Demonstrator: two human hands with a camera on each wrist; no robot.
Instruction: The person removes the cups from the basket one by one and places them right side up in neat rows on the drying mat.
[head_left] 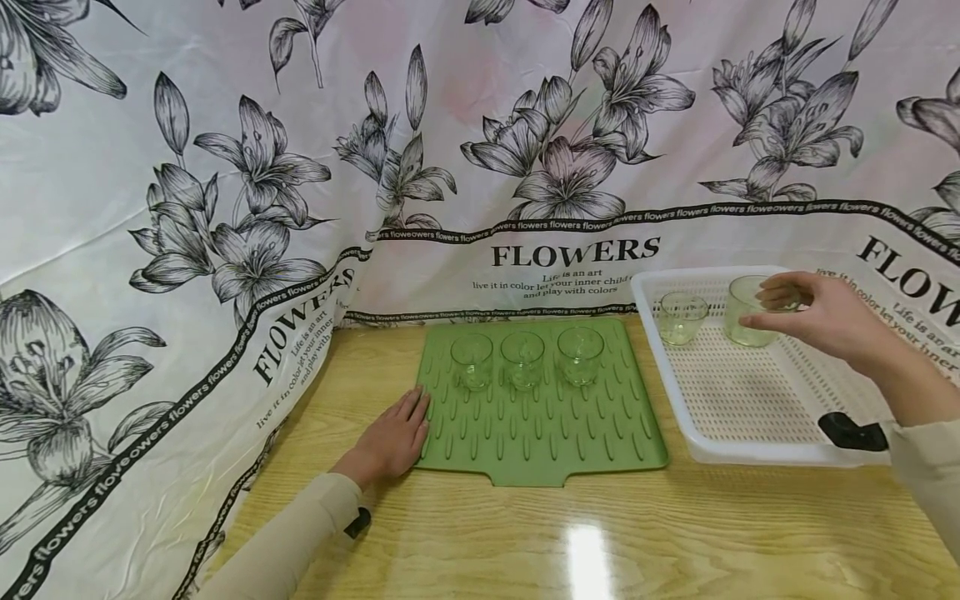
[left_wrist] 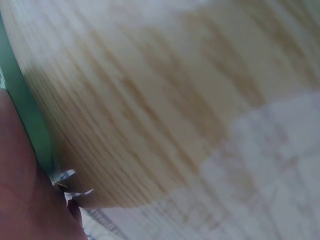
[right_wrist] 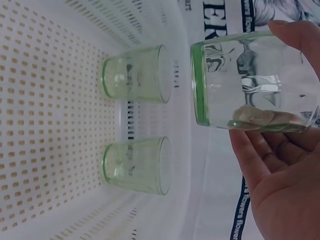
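My right hand (head_left: 825, 321) is above the white basket. In the right wrist view it holds a clear, green-tinted glass (right_wrist: 250, 85) between thumb and fingers, above the basket's floor. Two similar glasses, an upper glass (right_wrist: 135, 74) and a lower glass (right_wrist: 136, 165), stand upright inside the basket near its wall. My left hand (head_left: 393, 437) rests at the left edge of a green ridged mat (head_left: 540, 433), fingertips touching it. On the mat's back half stand a left glass (head_left: 472, 362), a middle glass (head_left: 522, 361) and a right glass (head_left: 581, 357) in a row.
The white perforated basket (head_left: 690, 425) sits right of the mat on a wood-grain table (head_left: 480, 542). A floral printed cloth (head_left: 420, 167) hangs behind and along the left side, close to the basket's back. Light glares off the table's front.
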